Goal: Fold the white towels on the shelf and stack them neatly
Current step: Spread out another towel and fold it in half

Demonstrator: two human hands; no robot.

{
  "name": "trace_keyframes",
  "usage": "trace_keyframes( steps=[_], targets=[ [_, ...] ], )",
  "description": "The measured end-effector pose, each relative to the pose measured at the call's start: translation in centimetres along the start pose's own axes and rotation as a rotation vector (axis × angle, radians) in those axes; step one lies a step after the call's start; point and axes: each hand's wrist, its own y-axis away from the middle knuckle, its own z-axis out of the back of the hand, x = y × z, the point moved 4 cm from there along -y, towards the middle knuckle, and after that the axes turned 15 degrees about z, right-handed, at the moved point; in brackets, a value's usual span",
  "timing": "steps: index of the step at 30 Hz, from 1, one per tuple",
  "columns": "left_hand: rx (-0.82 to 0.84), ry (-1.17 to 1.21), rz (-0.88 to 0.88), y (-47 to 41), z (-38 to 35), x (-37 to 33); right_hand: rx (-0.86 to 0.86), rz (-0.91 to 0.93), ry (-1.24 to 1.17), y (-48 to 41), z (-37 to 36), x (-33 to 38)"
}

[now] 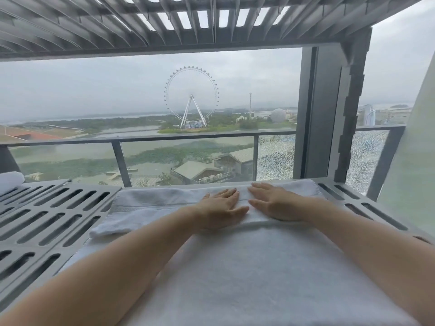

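The white towel lies on the slotted shelf from centre to 6 o'clock, its far part doubled over. The left grip and right grip press flat, fingers straight, on that fold. It looks soft, light and limp, so it is probably best pinched at 2 corners.

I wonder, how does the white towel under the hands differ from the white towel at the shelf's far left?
The white towel under the hands lies spread out; the white towel at the far left is a compact rounded bundle. The left hand and right hand press flat on the spread one; nothing touches the bundle. Both rest on the grey slotted shelf.
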Motion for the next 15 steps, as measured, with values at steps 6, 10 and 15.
trace_keyframes(
  steps=[6, 10, 15],
  targets=[
    [-0.001, -0.021, 0.106, 3.0, 0.3, 8.9, 0.131, 0.146, 0.003, -3.2, -1.9, 6.2],
    [-0.010, -0.014, 0.286, 4.6, 0.7, 14.7, 0.099, 0.105, -0.015, -3.6, -2.3, 6.4],
    [-0.036, -0.022, 0.325, 4.4, 0.4, 15.1, 0.049, 0.069, 0.023, -2.8, -2.2, 6.6]
  ],
)
